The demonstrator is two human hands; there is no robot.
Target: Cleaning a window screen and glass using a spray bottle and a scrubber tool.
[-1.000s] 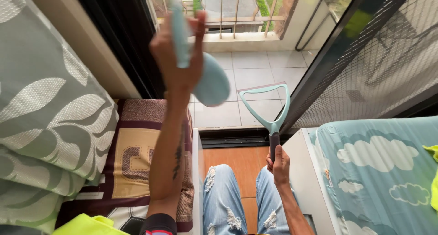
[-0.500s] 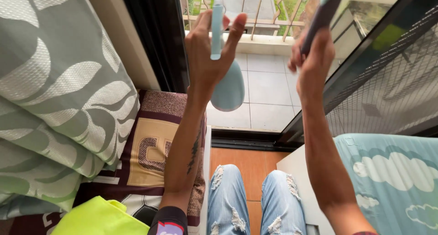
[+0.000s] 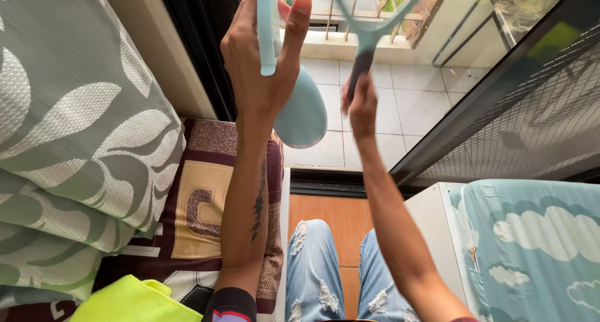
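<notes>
pale-blue bottle (image 3: 301,112) in left hand (image 3: 262,65); right hand (image 3: 361,106) grips wiper (image 3: 369,22), head cropped.

A bed (image 3: 206,172) on the left carries a brown patterned blanket (image 3: 200,209). Big grey pillows with a pale leaf print (image 3: 75,128) are stacked on it against the left edge, and a bright yellow-green cloth (image 3: 128,300) lies at its near end. Below, the floor is orange wood (image 3: 331,212) inside and pale tiles (image 3: 412,103) beyond the door track. On the right, a white cabinet (image 3: 437,234) bears a light blue cover with white clouds (image 3: 537,247).
</notes>
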